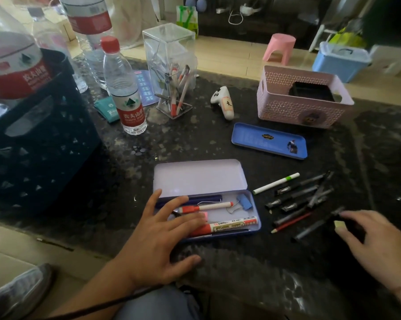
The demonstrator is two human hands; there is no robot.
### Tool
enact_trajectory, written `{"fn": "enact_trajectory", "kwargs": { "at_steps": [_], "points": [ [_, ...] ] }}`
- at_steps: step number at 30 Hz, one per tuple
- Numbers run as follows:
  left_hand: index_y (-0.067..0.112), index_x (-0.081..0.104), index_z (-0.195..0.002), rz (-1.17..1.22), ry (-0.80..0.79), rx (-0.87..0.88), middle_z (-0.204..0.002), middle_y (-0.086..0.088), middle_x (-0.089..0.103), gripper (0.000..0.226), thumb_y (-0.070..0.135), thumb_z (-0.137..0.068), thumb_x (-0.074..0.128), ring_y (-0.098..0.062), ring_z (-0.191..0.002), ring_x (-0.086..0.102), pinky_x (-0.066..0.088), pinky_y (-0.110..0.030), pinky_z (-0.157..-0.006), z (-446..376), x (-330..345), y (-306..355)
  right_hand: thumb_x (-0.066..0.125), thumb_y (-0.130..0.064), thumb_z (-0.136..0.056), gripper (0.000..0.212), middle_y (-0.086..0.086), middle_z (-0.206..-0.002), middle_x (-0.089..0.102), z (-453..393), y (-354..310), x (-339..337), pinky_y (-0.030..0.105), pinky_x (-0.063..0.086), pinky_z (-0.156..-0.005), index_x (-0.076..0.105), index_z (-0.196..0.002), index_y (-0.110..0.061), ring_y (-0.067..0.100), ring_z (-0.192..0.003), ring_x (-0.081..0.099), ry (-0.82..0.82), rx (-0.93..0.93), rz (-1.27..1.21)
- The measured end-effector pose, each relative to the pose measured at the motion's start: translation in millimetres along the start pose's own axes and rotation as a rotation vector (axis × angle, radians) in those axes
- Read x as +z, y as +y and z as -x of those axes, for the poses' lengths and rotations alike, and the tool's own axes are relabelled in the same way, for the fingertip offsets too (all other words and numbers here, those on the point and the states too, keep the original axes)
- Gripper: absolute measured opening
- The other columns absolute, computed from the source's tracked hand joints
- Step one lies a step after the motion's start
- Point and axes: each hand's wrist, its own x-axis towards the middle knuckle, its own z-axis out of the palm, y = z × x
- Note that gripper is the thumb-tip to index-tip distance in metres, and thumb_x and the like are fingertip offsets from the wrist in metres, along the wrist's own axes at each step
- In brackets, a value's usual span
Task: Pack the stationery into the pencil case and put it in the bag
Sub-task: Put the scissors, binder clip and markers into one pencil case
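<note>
L hand (162,236) flat on open pencil case (252,218), 2 red markers (229,225) inside; R hand (375,241) relaxed nr pens (296,199)

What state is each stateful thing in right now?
pencil case: open, partly filled
blue tin: flat on table
small water bottle: capped, upright
loose pens: unpacked
left hand: open, on the case
right hand: reaching toward pens

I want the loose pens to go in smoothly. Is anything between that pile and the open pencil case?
Nothing stands on the bare table between the pile of pens and the pencil case. The left hand lies spread over the case's left half; the right half is uncovered.
</note>
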Motion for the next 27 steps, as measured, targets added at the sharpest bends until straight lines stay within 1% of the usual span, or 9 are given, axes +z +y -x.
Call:
{"fn": "enact_trajectory", "kwargs": {
  "at_steps": [4,6,8,11,14,16,19,23,27],
  "points": [
    [0.032,0.052,-0.137,0.031,0.026,0.004,-0.140,0.019,0.052,0.061,0.064,-0.085,0.052,-0.016,-0.144,0.030,0.016,-0.063,-0.115,0.2,-0.7,0.7,0.076,-0.007,-0.073,0.023,0.007,-0.091,0.067,10.6,-13.9,-4.0,0.032,0.047,-0.075,0.070,-0.094,-0.012,0.020,-0.076,0.057,0.070,0.005,-0.112],
    [0.030,0.056,-0.133,0.051,0.047,-0.003,-0.135,0.016,0.056,0.059,0.063,-0.084,0.053,-0.016,-0.141,0.035,0.018,-0.062,-0.114,0.1,-1.1,1.1,0.078,-0.010,-0.071,0.022,-0.001,-0.081,0.067,19.6,-44.7,-17.2,0.019,0.043,-0.070,0.068,-0.087,-0.022,0.009,-0.070,0.056,0.151,0.014,-0.302],
    [0.029,0.058,-0.130,0.051,0.051,-0.003,-0.131,0.015,0.059,0.058,0.063,-0.083,0.054,-0.017,-0.137,0.038,0.019,-0.061,-0.114,-0.1,-0.5,1.0,0.078,-0.020,-0.071,0.016,-0.011,-0.069,0.064,31.9,-91.7,-23.8,0.006,0.041,-0.063,0.066,-0.078,-0.029,0.004,-0.068,0.059,0.126,-0.104,-0.492],
    [0.028,0.059,-0.129,0.063,0.049,-0.002,-0.128,0.015,0.061,0.058,0.061,-0.081,0.056,-0.018,-0.136,0.040,0.020,-0.062,-0.113,0.5,-0.7,0.3,0.076,-0.031,-0.071,0.010,-0.018,-0.067,0.056,47.1,-159.4,-4.5,0.018,0.046,-0.062,0.066,-0.074,-0.031,0.002,-0.065,0.054,0.017,-0.329,-0.486],
    [0.030,0.058,-0.129,0.074,0.048,0.008,-0.128,0.016,0.060,0.057,0.058,-0.080,0.060,-0.017,-0.137,0.040,0.019,-0.062,-0.113,0.8,-1.5,0.0,0.074,-0.034,-0.071,0.009,-0.018,-0.065,0.056,45.7,-195.9,23.1,0.031,0.044,-0.063,0.066,-0.069,-0.029,0.010,-0.071,0.052,0.034,-0.379,-0.378],
    [0.030,0.059,-0.129,0.080,0.045,0.018,-0.128,0.016,0.061,0.056,0.057,-0.080,0.062,-0.017,-0.136,0.040,0.019,-0.062,-0.113,1.2,-1.6,-1.0,0.072,-0.037,-0.071,0.010,-0.013,-0.068,0.063,43.7,-204.0,37.1,0.030,0.036,-0.063,0.066,-0.068,-0.030,0.014,-0.076,0.053,0.047,-0.353,-0.281],
    [0.029,0.059,-0.128,0.081,0.034,0.023,-0.128,0.015,0.061,0.056,0.057,-0.080,0.061,-0.018,-0.136,0.040,0.019,-0.061,-0.113,1.0,-2.5,-1.3,0.071,-0.039,-0.070,0.011,-0.012,-0.067,0.065,44.1,-205.3,47.6,0.031,0.029,-0.063,0.065,-0.065,-0.033,0.016,-0.075,0.050,0.104,-0.306,-0.239],
    [0.030,0.059,-0.127,0.077,0.027,0.015,-0.128,0.015,0.061,0.054,0.059,-0.082,0.058,-0.017,-0.136,0.040,0.020,-0.060,-0.113,0.0,-2.7,-0.7,0.066,-0.039,-0.077,0.011,-0.015,-0.069,0.064,45.7,-204.2,48.7,0.031,0.028,-0.064,0.067,-0.069,-0.032,0.010,-0.074,0.041,0.113,-0.318,-0.213],
    [0.031,0.059,-0.127,0.042,0.043,-0.033,-0.130,0.016,0.058,0.054,0.059,-0.081,0.059,-0.016,-0.135,0.041,0.015,-0.059,-0.116,0.1,-0.6,-0.2,0.061,-0.040,-0.079,0.012,-0.015,-0.070,0.064,44.0,-197.4,48.3,0.032,0.035,-0.063,0.068,-0.074,-0.032,0.013,-0.074,0.047,0.138,-0.368,-0.196]
  ]
}}
